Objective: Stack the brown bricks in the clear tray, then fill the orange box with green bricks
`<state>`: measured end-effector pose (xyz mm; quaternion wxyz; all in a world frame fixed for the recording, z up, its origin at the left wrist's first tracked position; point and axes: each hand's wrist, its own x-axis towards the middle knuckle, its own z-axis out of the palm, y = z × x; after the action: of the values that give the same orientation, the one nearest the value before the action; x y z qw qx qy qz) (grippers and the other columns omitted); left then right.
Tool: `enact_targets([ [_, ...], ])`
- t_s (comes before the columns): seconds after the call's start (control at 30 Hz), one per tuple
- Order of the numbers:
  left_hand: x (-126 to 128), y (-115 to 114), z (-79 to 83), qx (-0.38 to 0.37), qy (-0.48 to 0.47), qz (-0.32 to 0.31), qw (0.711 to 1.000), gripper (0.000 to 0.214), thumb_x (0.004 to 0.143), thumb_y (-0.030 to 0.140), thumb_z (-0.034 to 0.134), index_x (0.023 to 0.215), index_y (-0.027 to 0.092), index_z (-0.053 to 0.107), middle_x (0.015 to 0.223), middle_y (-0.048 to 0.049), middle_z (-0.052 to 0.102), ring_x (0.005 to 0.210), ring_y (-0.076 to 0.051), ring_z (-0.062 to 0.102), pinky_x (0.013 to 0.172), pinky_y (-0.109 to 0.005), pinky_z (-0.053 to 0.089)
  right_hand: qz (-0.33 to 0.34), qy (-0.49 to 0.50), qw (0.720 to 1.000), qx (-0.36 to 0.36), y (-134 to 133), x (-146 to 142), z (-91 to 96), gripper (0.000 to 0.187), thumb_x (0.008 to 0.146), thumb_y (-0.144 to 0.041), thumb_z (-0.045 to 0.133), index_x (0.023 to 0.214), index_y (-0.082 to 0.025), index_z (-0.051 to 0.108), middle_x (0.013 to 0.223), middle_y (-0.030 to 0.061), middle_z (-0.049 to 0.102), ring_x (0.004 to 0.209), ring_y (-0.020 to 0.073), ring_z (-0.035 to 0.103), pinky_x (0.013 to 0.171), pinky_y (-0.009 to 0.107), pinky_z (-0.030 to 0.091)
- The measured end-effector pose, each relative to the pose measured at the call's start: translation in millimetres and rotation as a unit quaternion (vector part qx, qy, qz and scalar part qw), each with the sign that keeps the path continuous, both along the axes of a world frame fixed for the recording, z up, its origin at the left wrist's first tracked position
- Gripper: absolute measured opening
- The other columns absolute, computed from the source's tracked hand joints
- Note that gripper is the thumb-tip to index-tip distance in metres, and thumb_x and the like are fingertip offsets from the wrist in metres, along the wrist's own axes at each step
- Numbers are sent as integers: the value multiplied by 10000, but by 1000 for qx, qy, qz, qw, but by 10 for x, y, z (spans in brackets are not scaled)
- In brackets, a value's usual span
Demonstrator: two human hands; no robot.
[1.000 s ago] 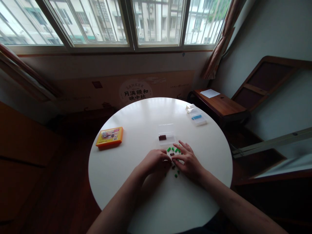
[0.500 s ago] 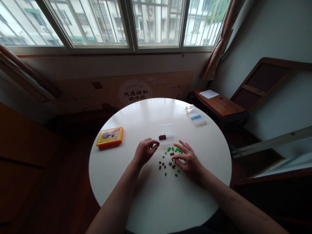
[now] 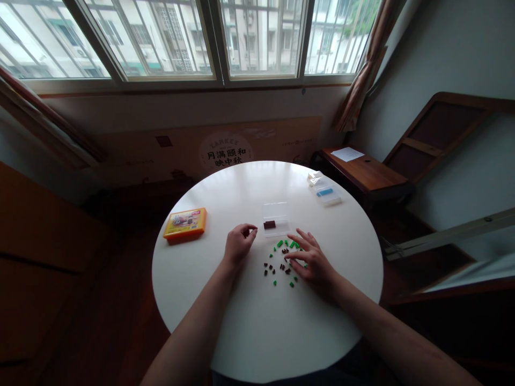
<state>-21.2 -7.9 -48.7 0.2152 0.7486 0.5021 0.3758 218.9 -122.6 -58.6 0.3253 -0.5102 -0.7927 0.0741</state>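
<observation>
Several small green and dark brown bricks lie scattered on the round white table. My right hand rests flat on the table at the right side of the scatter, fingers spread, touching a few pieces. My left hand hovers left of a small clear plastic box, thumb and fingers pinched together; what is in the pinch is too small to make out. The clear box holds one dark brown piece.
An orange box lies at the table's left. Two small clear boxes, one with a blue piece, sit at the far right edge. A wooden side table with a paper sheet stands beyond. A window runs along the back wall.
My left hand left the brick pile, moved up and left toward the clear box, and closed into a pinch. My right hand stayed on the pile.
</observation>
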Motion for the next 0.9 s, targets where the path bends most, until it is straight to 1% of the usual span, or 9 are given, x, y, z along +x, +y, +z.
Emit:
enact_targets([
  [0.1,-6,14,-19,-5,-1,9,1000,206,851,306,566,897,185,727,733,-7,663,627,-122,567,615,-245,466,-2,4,1000,-1,6,7,-6,211,798,-199,636,928,-283,779,1419,72,544,1426,326,316,1126,608,212],
  [0.2,5,-6,-11,-2,9,0,1000,211,855,312,570,936,199,729,805,-20,671,695,-138,597,694,-274,508,-7,8,1000,-1,12,13,-20,197,811,-214,633,926,-281,779,1415,75,546,1425,325,319,1122,608,222],
  [0.3,35,-42,-8,7,27,-23,999,213,844,285,593,990,222,735,937,-42,684,873,-181,624,860,-345,519,-4,8,1000,3,14,15,-30,195,817,-215,628,926,-279,777,1410,74,551,1422,323,325,1121,609,229],
  [0.37,58,-60,-18,12,40,-40,998,233,840,261,606,1032,238,735,1053,-56,682,1014,-211,608,972,-399,486,1,2,1000,2,11,13,-29,197,812,-210,630,926,-279,776,1410,72,550,1423,324,322,1121,612,226],
  [0.43,73,-70,-38,14,52,-56,997,257,838,244,615,1065,254,733,1157,-63,664,1113,-230,578,1039,-439,448,6,-5,1000,-1,5,9,-22,198,802,-206,636,921,-281,775,1415,68,546,1425,328,316,1121,618,221],
  [0.6,85,-72,-80,9,77,-88,993,294,835,244,636,1109,286,731,1286,-70,622,1191,-250,553,1071,-478,429,8,-22,1000,-10,-5,-1,-11,187,811,-229,638,915,-294,780,1434,55,531,1427,337,310,1119,631,214],
  [0.9,74,-69,-69,9,80,-93,992,293,842,241,628,1114,288,729,1313,-68,612,1204,-246,563,1078,-468,440,12,-14,1000,7,4,1,-6,230,811,-203,642,966,-296,784,1426,68,538,1426,334,315,1123,624,235],
])
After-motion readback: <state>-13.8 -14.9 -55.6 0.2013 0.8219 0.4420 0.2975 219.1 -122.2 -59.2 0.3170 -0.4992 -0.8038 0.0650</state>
